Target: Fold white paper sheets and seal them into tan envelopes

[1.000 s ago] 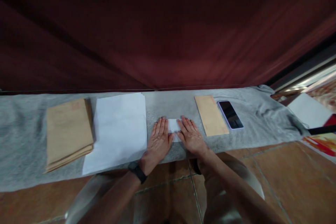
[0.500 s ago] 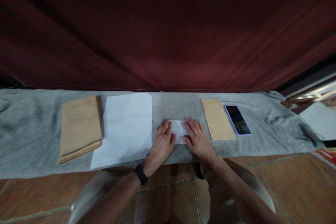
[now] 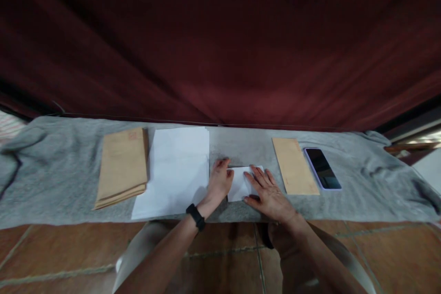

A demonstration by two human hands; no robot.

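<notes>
A small folded sheet of white paper [image 3: 238, 185] lies on the grey cloth in front of me. My left hand [image 3: 219, 180], with a black band on its wrist, has its fingers curled in and pinches the sheet's upper left edge. Flat on the right part of the sheet rests my right hand [image 3: 268, 193], fingers spread. Part of the paper is hidden under that hand.
Left of my hands are a stack of white paper [image 3: 177, 170] and a pile of brown envelopes [image 3: 122, 163]. A single brown envelope [image 3: 295, 167] and a phone [image 3: 322, 169] lie to the right. The grey cloth [image 3: 237, 142] meets a dark red curtain [image 3: 220, 78] behind.
My left hand has gone from lying flat to curled fingers at the paper's left edge. My right hand stays spread on the sheet. The whole view has shifted slightly.
</notes>
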